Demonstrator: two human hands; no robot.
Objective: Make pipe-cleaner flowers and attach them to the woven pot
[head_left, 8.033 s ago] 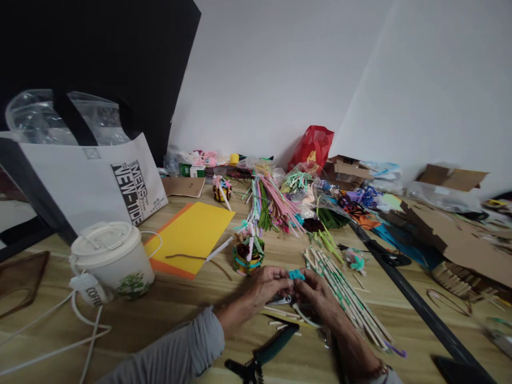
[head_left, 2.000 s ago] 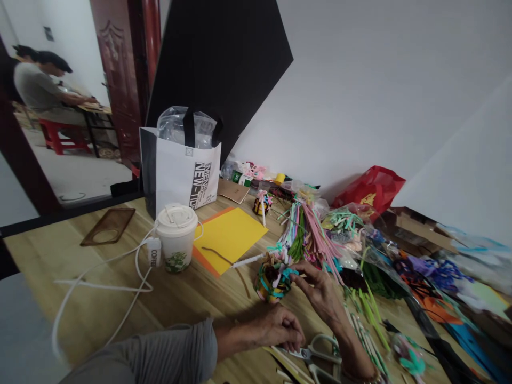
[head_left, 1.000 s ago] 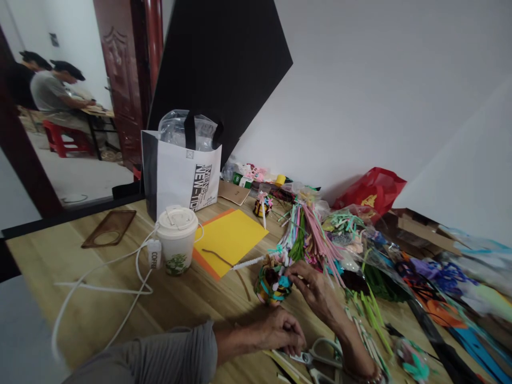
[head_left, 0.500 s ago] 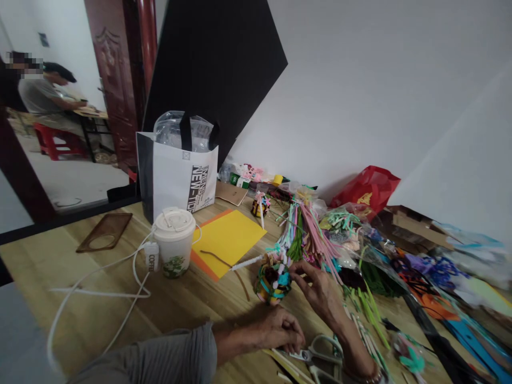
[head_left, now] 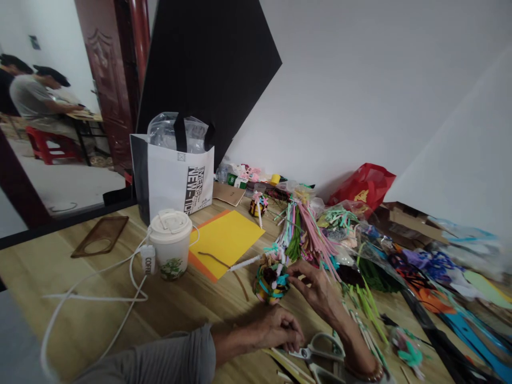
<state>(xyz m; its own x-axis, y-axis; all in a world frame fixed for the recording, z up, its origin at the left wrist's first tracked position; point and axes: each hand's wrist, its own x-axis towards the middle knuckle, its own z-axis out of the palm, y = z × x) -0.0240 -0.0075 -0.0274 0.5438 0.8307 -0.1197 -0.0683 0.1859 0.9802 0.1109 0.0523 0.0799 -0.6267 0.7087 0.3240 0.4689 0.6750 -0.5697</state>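
Observation:
A small round basket [head_left: 269, 285], wrapped in yellow, dark and teal pipe cleaners with fuzzy flowers on top, sits on the wooden table [head_left: 218, 304]. A white fuzzy stem [head_left: 245, 262] sticks out to its left. At the basket's right edge is my right hand [head_left: 314, 290], thumb and forefinger pinched beside a teal tuft; whatever lies between the fingertips is too small to make out. My left hand [head_left: 280, 329] rests on the table in front of the basket, fingers curled inward, their contents hidden. Close by its fingertips lie scissors [head_left: 320, 352] with pale handles.
Left stand a lidded coffee cup [head_left: 171, 242] with a white cord [head_left: 78, 290] and a white shopping bag [head_left: 172, 176]. Behind the basket lie yellow paper [head_left: 228, 240] and bundled pipe cleaners [head_left: 310, 229]. Craft supplies and a red bag [head_left: 362, 186] fill the right. Two people sit beyond the doorway.
The view has shifted slightly, so the background sits a little further left. Both hands keep nearly the same pose beside the basket.

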